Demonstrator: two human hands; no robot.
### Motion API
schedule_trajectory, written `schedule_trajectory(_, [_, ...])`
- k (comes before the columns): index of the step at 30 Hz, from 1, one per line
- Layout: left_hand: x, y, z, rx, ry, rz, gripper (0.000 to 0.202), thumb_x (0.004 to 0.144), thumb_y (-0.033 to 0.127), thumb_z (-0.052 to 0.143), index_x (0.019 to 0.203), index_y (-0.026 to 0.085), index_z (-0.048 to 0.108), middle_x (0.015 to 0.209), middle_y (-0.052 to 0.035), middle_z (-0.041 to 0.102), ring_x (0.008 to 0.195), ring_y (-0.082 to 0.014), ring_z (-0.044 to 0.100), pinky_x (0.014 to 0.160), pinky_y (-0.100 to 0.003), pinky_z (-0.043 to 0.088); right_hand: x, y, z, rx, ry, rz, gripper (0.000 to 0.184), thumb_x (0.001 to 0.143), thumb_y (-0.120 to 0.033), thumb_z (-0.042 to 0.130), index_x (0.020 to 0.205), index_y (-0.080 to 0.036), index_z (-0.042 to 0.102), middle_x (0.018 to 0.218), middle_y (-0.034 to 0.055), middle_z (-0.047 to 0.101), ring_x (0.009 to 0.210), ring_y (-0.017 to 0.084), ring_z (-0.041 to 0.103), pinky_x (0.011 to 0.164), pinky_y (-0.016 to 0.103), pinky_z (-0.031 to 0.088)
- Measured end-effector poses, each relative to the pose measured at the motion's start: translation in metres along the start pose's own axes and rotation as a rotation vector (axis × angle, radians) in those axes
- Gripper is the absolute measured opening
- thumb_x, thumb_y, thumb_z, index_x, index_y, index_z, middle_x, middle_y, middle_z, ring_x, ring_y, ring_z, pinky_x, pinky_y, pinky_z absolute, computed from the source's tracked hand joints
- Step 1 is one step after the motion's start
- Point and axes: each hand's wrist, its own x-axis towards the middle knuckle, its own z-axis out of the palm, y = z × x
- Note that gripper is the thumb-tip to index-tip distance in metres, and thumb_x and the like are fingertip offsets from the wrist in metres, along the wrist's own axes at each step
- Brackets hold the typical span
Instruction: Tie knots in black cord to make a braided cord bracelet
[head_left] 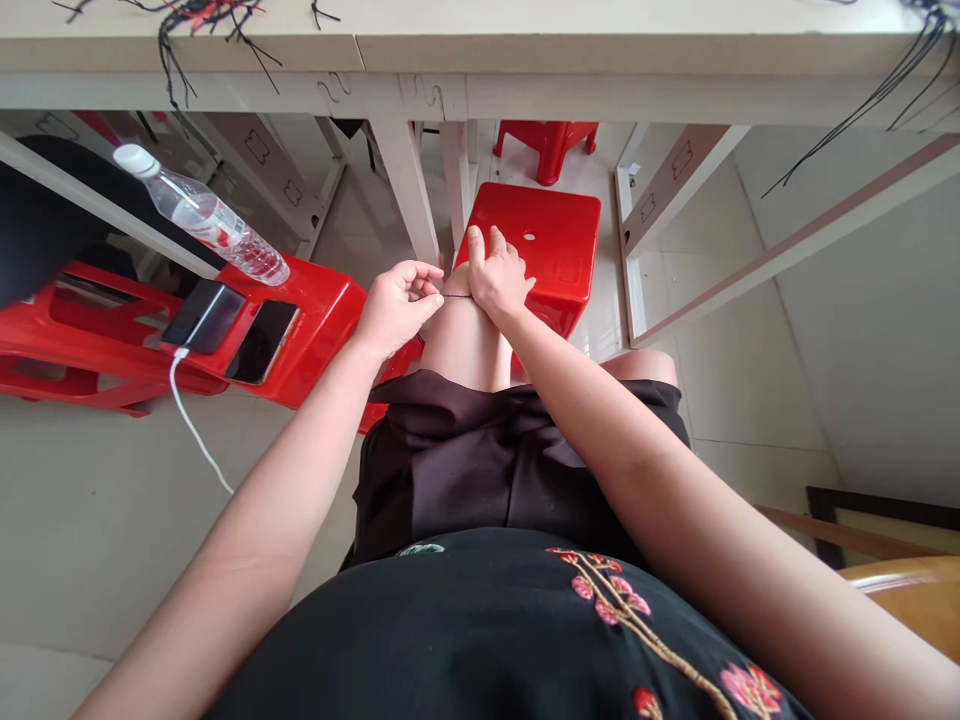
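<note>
My left hand [399, 308] pinches one end of a thin black cord [457, 296] between thumb and fingers. The cord looks twisted and runs a short way across my bare knee [459, 335]. From there it goes under my right hand [498, 277], which lies on the knee with its fingers stretched out and apart. The palm covers the rest of the cord, so its far end is hidden.
Black and red cords [206, 15] hang over the table edge [525, 52], more black cords [862, 100] at right. A red stool [544, 225] stands ahead. On another red stool [322, 300] are a bottle [214, 220], a phone [262, 342] and a dark cabled device [204, 315].
</note>
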Motion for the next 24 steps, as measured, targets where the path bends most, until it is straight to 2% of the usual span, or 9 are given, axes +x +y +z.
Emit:
schedule_trajectory(5, [0.0,0.002,-0.002,-0.02,0.0,-0.041,0.026,0.068,0.017,0.066,0.094,0.015,0.064,0.074,-0.0003,0.062,0.069,-0.0106,0.058,0.068,-0.024,0.05,-0.001,0.0,0.0,0.022,0.012,0.002,0.072,0.083,-0.07,0.016,0.134,-0.024,0.037,0.135,0.0135,0.042,0.128,0.039,0.032,0.096,0.075,0.01])
schedule_trajectory(11, [-0.006,0.009,-0.007,0.026,-0.015,-0.136,0.017,0.066,0.019,0.069,0.083,0.014,0.067,0.079,-0.0035,0.068,0.073,-0.0137,0.062,0.072,-0.027,0.052,-0.001,0.0,-0.001,-0.006,-0.013,-0.008,0.073,0.083,-0.071,0.012,0.135,-0.026,0.034,0.134,0.0127,0.042,0.128,0.039,0.032,0.096,0.075,0.012])
schedule_trajectory(18, [-0.007,0.011,-0.011,0.039,-0.014,-0.053,0.019,0.069,0.015,0.065,0.088,0.014,0.066,0.086,-0.0035,0.068,0.08,-0.0143,0.063,0.079,-0.029,0.052,-0.001,0.001,0.001,0.015,0.0,0.001,0.074,0.082,-0.072,0.013,0.134,-0.026,0.036,0.133,0.0118,0.044,0.127,0.039,0.033,0.096,0.073,0.014])
schedule_trajectory(21, [-0.005,0.004,-0.01,0.007,0.004,-0.025,0.019,0.071,0.014,0.063,0.09,0.015,0.062,0.082,-0.0025,0.065,0.077,-0.0121,0.061,0.074,-0.026,0.051,-0.003,-0.001,-0.001,-0.012,-0.008,0.016,0.073,0.083,-0.07,0.014,0.135,-0.024,0.035,0.133,0.0124,0.044,0.127,0.037,0.034,0.098,0.07,0.016])
schedule_trajectory(24, [-0.004,-0.003,-0.009,-0.001,-0.012,-0.031,0.019,0.074,0.014,0.059,0.093,0.018,0.058,0.072,0.001,0.059,0.065,-0.0096,0.058,0.065,-0.024,0.05,-0.004,-0.002,-0.003,-0.028,-0.015,0.019,0.073,0.084,-0.069,0.014,0.136,-0.022,0.034,0.132,0.013,0.044,0.127,0.037,0.035,0.099,0.069,0.018])
